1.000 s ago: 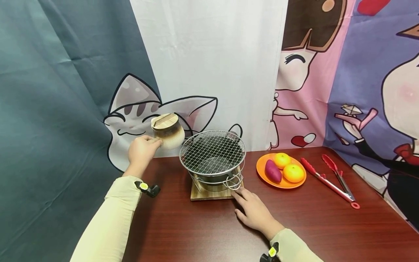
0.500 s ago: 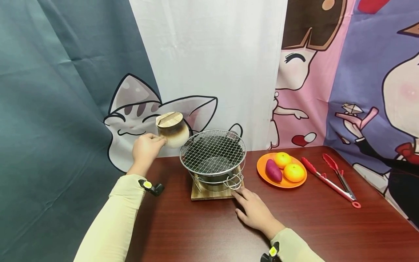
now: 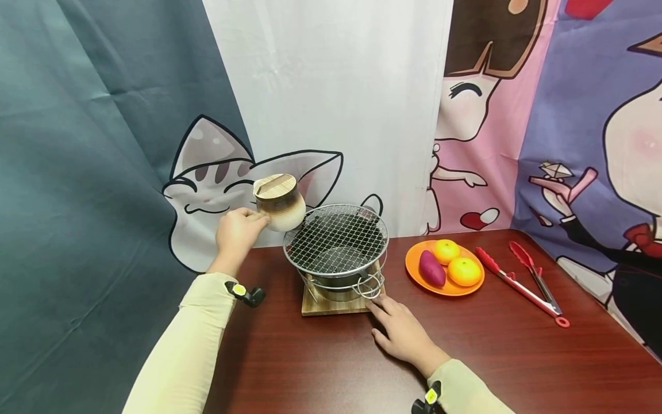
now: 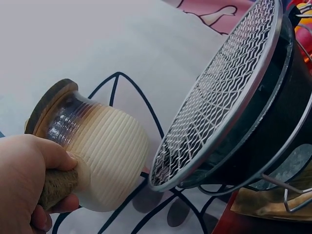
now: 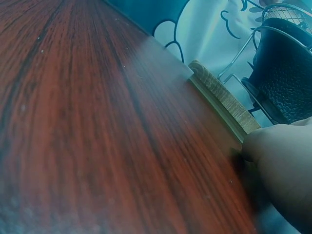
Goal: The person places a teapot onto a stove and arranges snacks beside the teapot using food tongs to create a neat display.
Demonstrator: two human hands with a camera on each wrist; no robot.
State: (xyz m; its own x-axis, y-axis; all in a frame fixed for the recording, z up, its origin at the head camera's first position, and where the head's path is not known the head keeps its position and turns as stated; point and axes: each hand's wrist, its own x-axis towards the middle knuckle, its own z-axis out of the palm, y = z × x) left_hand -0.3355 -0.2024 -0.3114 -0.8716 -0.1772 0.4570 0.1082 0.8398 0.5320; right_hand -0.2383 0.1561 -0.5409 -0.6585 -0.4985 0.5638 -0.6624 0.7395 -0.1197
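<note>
My left hand (image 3: 239, 234) grips the short brown side handle (image 4: 59, 187) of a small ribbed ceramic pot (image 3: 287, 214) with a flat wooden lid (image 3: 275, 186). The pot is cream below and dark brown at the neck. It hangs in the air at the left rim of a round wire grill mesh (image 3: 336, 238). That mesh lies on a black grill stove (image 4: 263, 122) in a wire stand on a wooden board (image 3: 323, 307). At the board's front right corner, my right hand (image 3: 405, 336) rests with its fingers extended and fingertips touching the board.
An orange plate (image 3: 450, 292) with a purple sweet potato (image 3: 431, 268) and two oranges (image 3: 464, 272) sits right of the stove. Red-handled tongs (image 3: 532, 287) lie spread farther right. A printed curtain (image 3: 331, 103) hangs behind the reddish-brown table (image 3: 310, 362).
My left hand has carried the pot rightward and slightly up, closer to the mesh. The right hand and the stove have stayed in place.
</note>
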